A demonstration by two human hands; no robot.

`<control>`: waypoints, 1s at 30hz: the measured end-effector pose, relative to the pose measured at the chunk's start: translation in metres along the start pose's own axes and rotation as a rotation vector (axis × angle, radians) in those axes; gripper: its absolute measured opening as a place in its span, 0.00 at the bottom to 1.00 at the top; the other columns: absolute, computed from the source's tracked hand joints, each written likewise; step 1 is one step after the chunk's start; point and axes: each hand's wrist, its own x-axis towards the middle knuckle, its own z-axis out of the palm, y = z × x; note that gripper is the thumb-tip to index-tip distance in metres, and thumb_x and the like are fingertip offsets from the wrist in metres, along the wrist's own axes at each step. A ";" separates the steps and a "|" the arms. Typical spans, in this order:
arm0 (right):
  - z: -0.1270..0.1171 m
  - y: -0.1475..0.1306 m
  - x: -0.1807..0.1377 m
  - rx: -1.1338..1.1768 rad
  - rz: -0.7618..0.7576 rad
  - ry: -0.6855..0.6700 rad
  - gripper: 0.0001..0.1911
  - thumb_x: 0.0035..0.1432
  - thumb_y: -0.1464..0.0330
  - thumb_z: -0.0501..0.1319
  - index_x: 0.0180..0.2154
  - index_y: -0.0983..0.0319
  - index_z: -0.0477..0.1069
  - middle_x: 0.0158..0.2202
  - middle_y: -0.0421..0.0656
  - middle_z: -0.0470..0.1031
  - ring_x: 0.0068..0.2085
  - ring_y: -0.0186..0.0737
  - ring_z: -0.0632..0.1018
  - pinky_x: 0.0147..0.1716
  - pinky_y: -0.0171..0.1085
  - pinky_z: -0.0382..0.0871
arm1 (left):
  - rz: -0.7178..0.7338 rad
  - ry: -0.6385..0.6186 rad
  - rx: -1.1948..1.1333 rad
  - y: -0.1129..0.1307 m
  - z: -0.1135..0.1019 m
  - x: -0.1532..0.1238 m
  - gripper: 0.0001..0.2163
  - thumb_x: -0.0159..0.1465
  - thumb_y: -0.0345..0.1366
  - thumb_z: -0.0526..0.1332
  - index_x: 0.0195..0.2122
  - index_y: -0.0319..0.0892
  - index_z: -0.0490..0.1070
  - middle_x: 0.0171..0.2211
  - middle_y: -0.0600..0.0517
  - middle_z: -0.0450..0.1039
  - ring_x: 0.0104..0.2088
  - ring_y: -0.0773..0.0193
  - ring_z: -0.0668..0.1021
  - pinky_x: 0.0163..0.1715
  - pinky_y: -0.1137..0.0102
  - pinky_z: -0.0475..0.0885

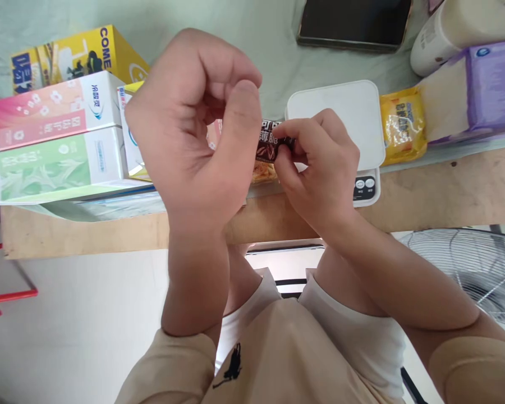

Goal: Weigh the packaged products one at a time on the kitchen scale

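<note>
My right hand [320,163] pinches the right end of a small dark brown snack packet [267,145] with white lettering, between thumb and index finger. Closer to the camera, my left hand [197,129] is closed, its thumb pressed against the curled index finger. It covers the packet's left end, and whatever lies between its fingertips is hidden. Behind and below the packet, part of a clear-wrapped orange-yellow snack [264,171] shows. A white kitchen scale [336,120] lies behind my right hand, which partly covers it.
On the left are a pink box [42,115], a green box [54,168] and a yellow box [84,53]. A dark phone [353,23] lies at the back. Rightward are a yellow packet [404,126], a purple pack [494,84] and a white container [435,45]. A fan [480,269] stands below the table edge [88,230].
</note>
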 end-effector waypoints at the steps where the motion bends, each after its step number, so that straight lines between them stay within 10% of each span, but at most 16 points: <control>1: 0.000 0.000 0.000 0.008 0.020 -0.013 0.14 0.60 0.75 0.58 0.43 0.59 0.78 0.39 0.43 0.74 0.37 0.29 0.75 0.35 0.31 0.76 | 0.032 0.001 0.025 0.000 -0.001 0.001 0.12 0.66 0.25 0.58 0.35 0.45 0.80 0.28 0.56 0.67 0.32 0.73 0.73 0.32 0.73 0.67; 6: 0.000 0.007 -0.002 0.151 0.086 -0.126 0.14 0.57 0.73 0.61 0.45 0.59 0.76 0.62 0.49 0.68 0.36 0.26 0.77 0.41 0.35 0.81 | 0.030 0.024 0.087 0.001 -0.003 0.004 0.10 0.65 0.24 0.59 0.33 0.43 0.78 0.29 0.55 0.69 0.31 0.71 0.71 0.33 0.70 0.66; 11: -0.003 0.006 -0.001 0.194 0.034 -0.192 0.08 0.57 0.72 0.62 0.38 0.59 0.79 0.44 0.43 0.78 0.42 0.33 0.79 0.39 0.34 0.78 | 0.040 0.007 0.026 0.003 0.003 0.001 0.10 0.66 0.23 0.58 0.33 0.42 0.76 0.28 0.55 0.69 0.29 0.72 0.73 0.30 0.71 0.66; 22: 0.001 0.006 -0.010 0.048 -0.197 -0.256 0.09 0.64 0.70 0.59 0.37 0.59 0.79 0.41 0.41 0.80 0.38 0.32 0.77 0.35 0.34 0.71 | -0.073 -0.017 -0.003 0.008 0.008 -0.001 0.11 0.66 0.22 0.59 0.31 0.44 0.75 0.27 0.58 0.71 0.31 0.72 0.73 0.32 0.72 0.68; 30: 0.008 0.014 -0.014 -0.296 -0.304 -0.147 0.06 0.65 0.70 0.58 0.37 0.57 0.74 0.40 0.43 0.79 0.56 0.45 0.75 0.55 0.45 0.69 | 0.050 -0.052 -0.009 -0.003 0.007 0.002 0.11 0.64 0.20 0.59 0.31 0.42 0.74 0.26 0.58 0.71 0.29 0.74 0.72 0.30 0.73 0.68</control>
